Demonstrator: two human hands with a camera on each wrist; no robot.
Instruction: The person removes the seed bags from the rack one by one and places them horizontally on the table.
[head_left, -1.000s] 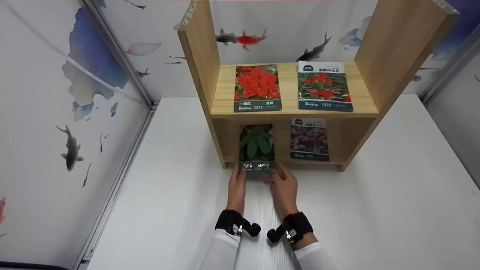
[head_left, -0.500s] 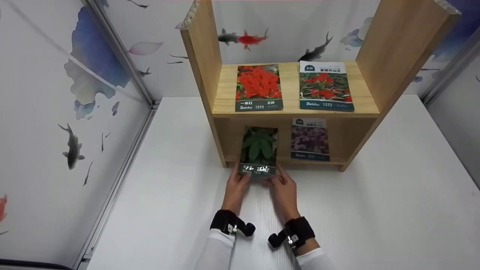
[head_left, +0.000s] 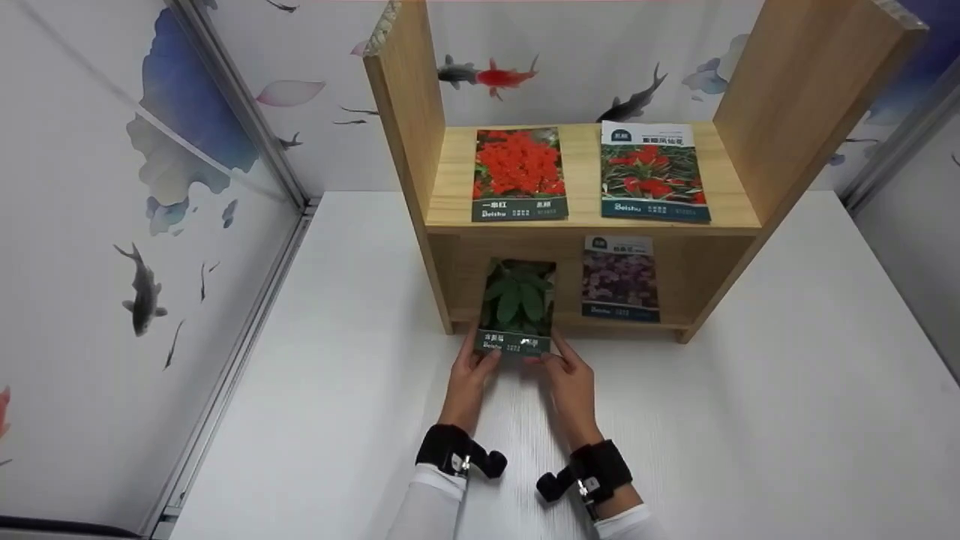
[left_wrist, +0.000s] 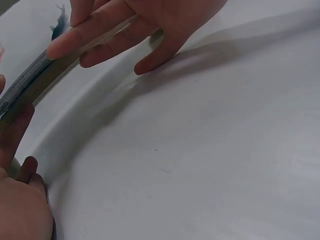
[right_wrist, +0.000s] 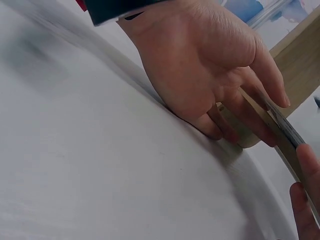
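A seed packet [head_left: 517, 300] with green leaves on a dark front is held between both hands at the lower opening of a wooden shelf. Its lower end juts out past the shelf's front edge. At the packet's lower left side my left hand [head_left: 466, 386] pinches it, thumb above and fingers beneath. My right hand [head_left: 574, 386] pinches the opposite side likewise. In the left wrist view the packet's edge [left_wrist: 22, 90] shows side-on, the right hand [left_wrist: 150, 25] above and part of the left hand [left_wrist: 22, 210] below. The left hand [right_wrist: 195, 60] fills the right wrist view's top.
The wooden shelf [head_left: 592, 227] stands on a white table [head_left: 345, 360]. A purple-flower packet [head_left: 619, 277] lies in the lower compartment, right of the held one. On the upper board lie a red-flower packet [head_left: 519, 174] and another red-flower packet [head_left: 652, 172]. Fish-printed walls surround the table.
The green-leaf packet has come slightly toward me, out of the lower compartment. My left hand has shifted a little left and its thumb now lies at the packet's bottom edge.
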